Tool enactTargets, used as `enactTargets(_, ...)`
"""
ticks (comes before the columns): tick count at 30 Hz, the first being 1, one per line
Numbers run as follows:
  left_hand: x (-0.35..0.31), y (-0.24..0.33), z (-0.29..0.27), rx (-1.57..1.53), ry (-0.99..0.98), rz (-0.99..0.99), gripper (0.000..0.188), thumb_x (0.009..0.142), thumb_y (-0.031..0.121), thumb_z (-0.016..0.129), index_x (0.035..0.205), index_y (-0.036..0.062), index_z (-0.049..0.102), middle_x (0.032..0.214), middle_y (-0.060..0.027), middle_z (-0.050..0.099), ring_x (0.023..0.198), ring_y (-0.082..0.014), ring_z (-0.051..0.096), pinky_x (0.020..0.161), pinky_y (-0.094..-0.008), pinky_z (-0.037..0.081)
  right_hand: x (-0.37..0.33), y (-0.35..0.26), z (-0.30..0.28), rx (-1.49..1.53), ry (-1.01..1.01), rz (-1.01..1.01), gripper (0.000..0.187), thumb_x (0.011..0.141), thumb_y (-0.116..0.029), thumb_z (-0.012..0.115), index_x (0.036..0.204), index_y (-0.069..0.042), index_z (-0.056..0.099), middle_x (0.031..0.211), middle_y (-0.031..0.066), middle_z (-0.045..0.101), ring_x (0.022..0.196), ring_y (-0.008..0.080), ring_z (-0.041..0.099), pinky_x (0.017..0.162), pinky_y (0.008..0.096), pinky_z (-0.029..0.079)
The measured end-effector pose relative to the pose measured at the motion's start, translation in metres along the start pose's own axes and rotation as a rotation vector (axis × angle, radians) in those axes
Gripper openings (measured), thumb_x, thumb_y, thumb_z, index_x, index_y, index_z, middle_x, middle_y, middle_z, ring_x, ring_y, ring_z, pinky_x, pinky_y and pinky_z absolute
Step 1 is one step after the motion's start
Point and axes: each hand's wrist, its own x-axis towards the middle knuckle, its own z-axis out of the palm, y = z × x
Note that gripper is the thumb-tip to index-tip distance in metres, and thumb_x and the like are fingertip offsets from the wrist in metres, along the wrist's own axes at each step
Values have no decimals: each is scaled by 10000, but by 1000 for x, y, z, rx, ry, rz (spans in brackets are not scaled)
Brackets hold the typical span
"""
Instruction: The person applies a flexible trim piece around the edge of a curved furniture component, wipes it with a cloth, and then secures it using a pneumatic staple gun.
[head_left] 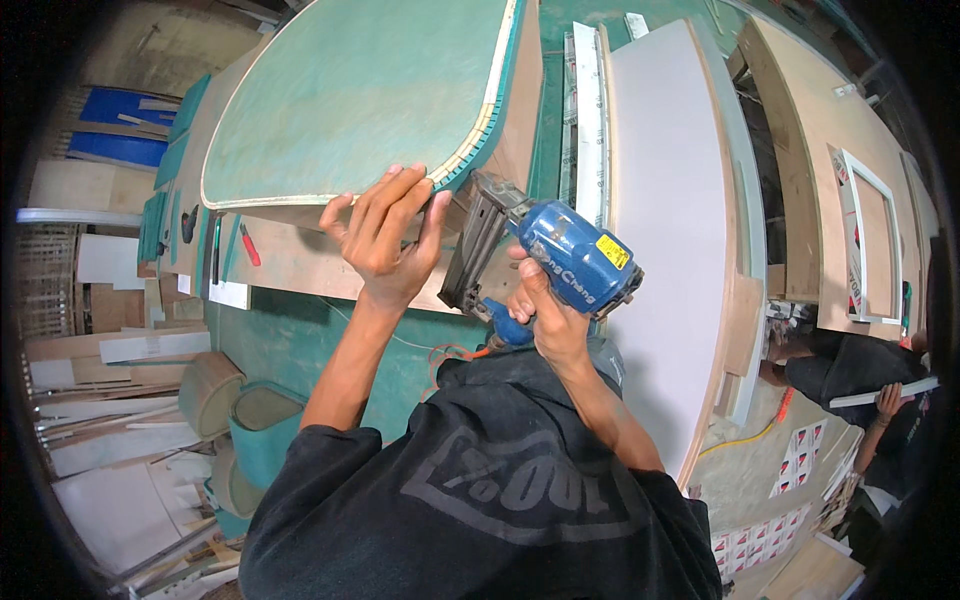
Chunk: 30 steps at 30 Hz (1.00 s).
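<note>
Grasping a blue nail gun (575, 250), the right fingers (537, 278) are just beside the curved corner of a green-topped wooden piece (350, 90); the left fingers (405, 205), spread and unclenched, touch its pale rim (466, 155). Under it stretches a wooden surface (330, 270) with a red-handled tool (249, 245) on the left. To the right lies a long grey board (665, 150); farther right, a person (845, 368) (half lost in the dark margin) holds a white strip (880, 393). Far left is a blue sheet (115, 115).

Light: bright | shadow: soft, on pale panel (668, 200) | centre: sharp | edges: bent, black
</note>
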Motion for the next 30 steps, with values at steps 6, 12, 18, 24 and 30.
enactTargets(6, -1, -4, 8, 61, 37, 46, 309, 689, 306, 917, 901, 176, 734, 1041, 74, 752, 944, -120, 674, 1030, -364, 279, 1, 1, -2, -14, -5, -3, 315, 1014, -206, 638, 1229, 20, 601, 827, 17, 603, 576, 63, 461, 525, 245, 408)
enactTargets(12, 0, -3, 10, 69, 44, 53, 320, 693, 356, 907, 890, 170, 736, 1043, 90, 750, 928, -111, 660, 1034, -371, 277, 0, 3, -2, -76, 2, 22, 270, 1018, -169, 615, 1204, 27, 607, 706, -7, 519, 551, 69, 433, 543, 254, 411)
enactTargets(18, 1, 5, 9, 86, 40, 20, 335, 704, 305, 911, 928, 156, 712, 1064, 59, 757, 963, -121, 659, 988, -350, 292, -1, 4, 3, -112, 19, -15, 262, 1020, -162, 609, 1190, 37, 603, 663, -15, 481, 538, 78, 419, 557, 261, 417)
enactTargets(24, -1, 10, 11, 77, 49, -16, 332, 699, 252, 918, 925, 141, 702, 1066, 38, 762, 987, -141, 659, 952, -338, 301, 1, 7, 2, -100, 17, 1, 270, 1017, -171, 619, 1188, 38, 602, 648, -19, 469, 537, 77, 419, 561, 260, 416)
enactTargets(30, 1, 11, 11, 68, 47, -31, 319, 703, 227, 916, 923, 135, 703, 1061, 30, 763, 992, -145, 662, 946, -338, 304, 2, 6, 1, -126, 5, 1, 280, 1024, -178, 610, 1206, 34, 600, 648, -25, 465, 540, 71, 414, 561, 252, 407)
